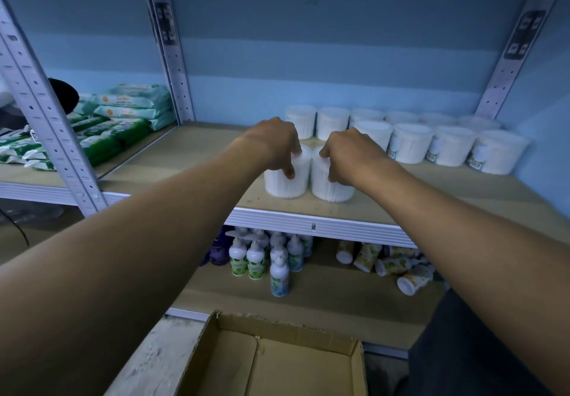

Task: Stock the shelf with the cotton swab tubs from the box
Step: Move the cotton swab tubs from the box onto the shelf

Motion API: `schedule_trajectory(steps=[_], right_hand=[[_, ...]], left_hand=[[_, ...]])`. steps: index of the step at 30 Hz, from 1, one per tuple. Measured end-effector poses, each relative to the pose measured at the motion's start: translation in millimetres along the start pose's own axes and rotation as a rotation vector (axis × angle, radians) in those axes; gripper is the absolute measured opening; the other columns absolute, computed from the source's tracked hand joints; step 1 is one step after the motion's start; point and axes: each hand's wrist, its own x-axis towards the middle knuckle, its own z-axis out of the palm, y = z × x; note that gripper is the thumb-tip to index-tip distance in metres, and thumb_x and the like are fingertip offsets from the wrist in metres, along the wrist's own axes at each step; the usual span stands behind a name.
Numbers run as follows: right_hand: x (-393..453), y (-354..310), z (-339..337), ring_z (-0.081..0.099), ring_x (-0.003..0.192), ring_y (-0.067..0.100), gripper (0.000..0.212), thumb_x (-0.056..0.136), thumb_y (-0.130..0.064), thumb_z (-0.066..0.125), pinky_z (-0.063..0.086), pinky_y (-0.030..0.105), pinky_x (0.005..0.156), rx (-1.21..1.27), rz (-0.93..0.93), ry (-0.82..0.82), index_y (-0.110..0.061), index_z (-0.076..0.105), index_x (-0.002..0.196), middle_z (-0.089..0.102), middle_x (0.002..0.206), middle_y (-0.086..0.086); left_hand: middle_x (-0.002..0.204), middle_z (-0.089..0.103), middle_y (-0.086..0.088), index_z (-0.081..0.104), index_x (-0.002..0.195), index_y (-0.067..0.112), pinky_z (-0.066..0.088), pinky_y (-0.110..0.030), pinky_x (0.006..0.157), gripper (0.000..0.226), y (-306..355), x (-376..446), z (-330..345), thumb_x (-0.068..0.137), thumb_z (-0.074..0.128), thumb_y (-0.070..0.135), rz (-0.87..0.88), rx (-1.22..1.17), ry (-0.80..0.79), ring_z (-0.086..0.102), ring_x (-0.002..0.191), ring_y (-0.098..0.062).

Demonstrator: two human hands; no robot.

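Two white swab tubs upright, touching, near shelf front; box open below.

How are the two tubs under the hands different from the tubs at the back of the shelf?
The two front tubs are gripped by the left hand and right hand; the back tubs stand untouched. The front tubs sit near the shelf edge, the back tubs in rows by the wall. All are white, round and upright.

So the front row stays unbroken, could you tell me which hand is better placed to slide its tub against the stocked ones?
Probably the right hand: its tub stands nearer the front row.
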Motion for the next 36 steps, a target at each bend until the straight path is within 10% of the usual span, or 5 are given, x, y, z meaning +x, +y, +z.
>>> schedule_trajectory(steps=[36], right_hand=[[112.2,37.4,37.1,0.061,0.109,0.03,0.047,0.089,-0.003,0.066,0.042,0.032,0.073,0.0,0.052,0.002,-0.017,0.06,0.134,0.058,0.124,0.009]], left_hand=[[0.125,0.065,0.005,0.062,0.13,0.036,0.051,-0.037,0.094,0.062,-14.9,114.7,28.5,0.073,0.081,0.05,-0.05,0.034,0.09,0.058,0.116,-0.022]])
